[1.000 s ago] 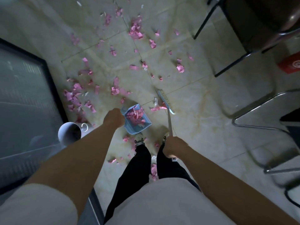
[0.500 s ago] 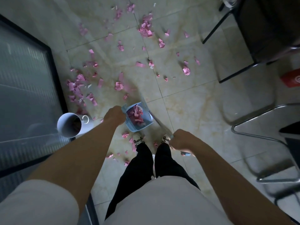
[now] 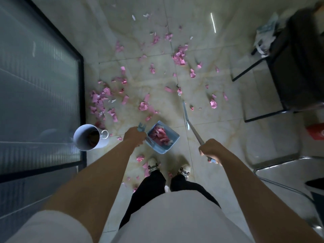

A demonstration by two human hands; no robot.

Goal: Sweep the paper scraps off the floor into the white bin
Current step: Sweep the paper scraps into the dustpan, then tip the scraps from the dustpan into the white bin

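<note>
Your right hand (image 3: 209, 149) has a closed grip on the broom handle (image 3: 194, 131), and your left hand (image 3: 135, 136) grips the handle of the blue dustpan (image 3: 162, 137), which holds pink scraps. The white bin (image 3: 86, 137) stands just left. More paper scraps (image 3: 179, 56) lie on the floor (image 3: 219, 130) beyond.

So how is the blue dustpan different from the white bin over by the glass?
The blue dustpan is shallow and squarish, while the white bin is round and deeper. The left hand grips the dustpan's handle; the bin stands by itself on the floor. The dustpan's pink scraps show plainly; the bin's inside is dark. Both hold swept-up scraps.
</note>
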